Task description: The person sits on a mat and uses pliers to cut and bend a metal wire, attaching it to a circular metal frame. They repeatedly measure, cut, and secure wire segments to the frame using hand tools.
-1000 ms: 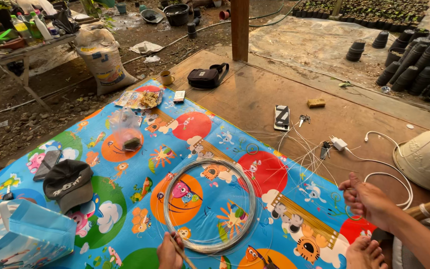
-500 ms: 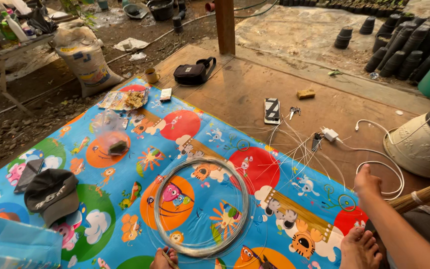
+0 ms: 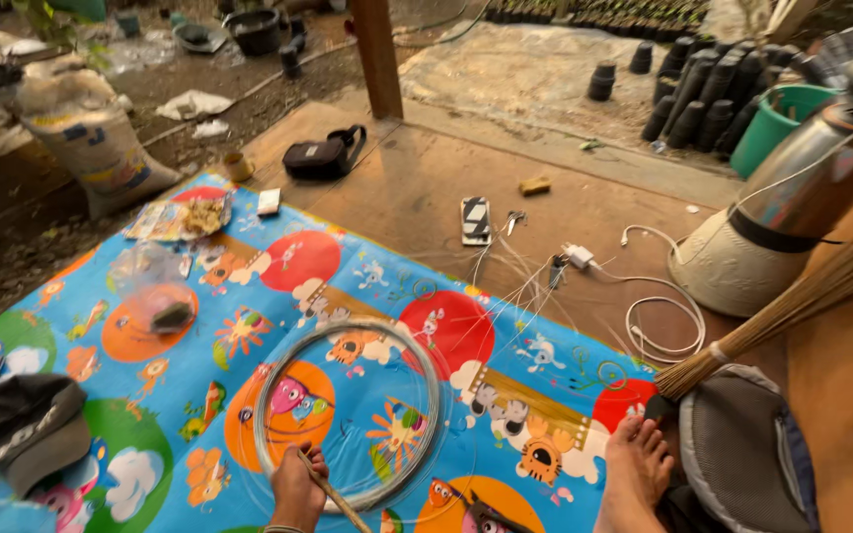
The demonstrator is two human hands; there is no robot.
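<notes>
My left hand (image 3: 297,488) shows at the bottom edge, closed on the near rim of a round coil of thin pale line (image 3: 435,390). A thin brown stick (image 3: 336,499) runs out from under its fingers. The coil lies flat on a bright cartoon-printed mat (image 3: 348,257). Loose strands of line (image 3: 505,296) trail from the coil toward the wooden floor. My bare foot (image 3: 634,464) rests on the mat's right edge. My right hand is out of the picture.
A dark cap (image 3: 22,434) lies at the mat's left. On the wooden floor are a phone (image 3: 476,219), a black pouch (image 3: 323,156) and a white charger cable (image 3: 659,316). A broom (image 3: 792,306), metal urn (image 3: 792,197) and grey bag (image 3: 742,454) stand right; a post (image 3: 377,54) behind.
The view has swung and dropped closer to the mat. My left hand has come up into sight on the coil's near rim. The coil stays in place.
</notes>
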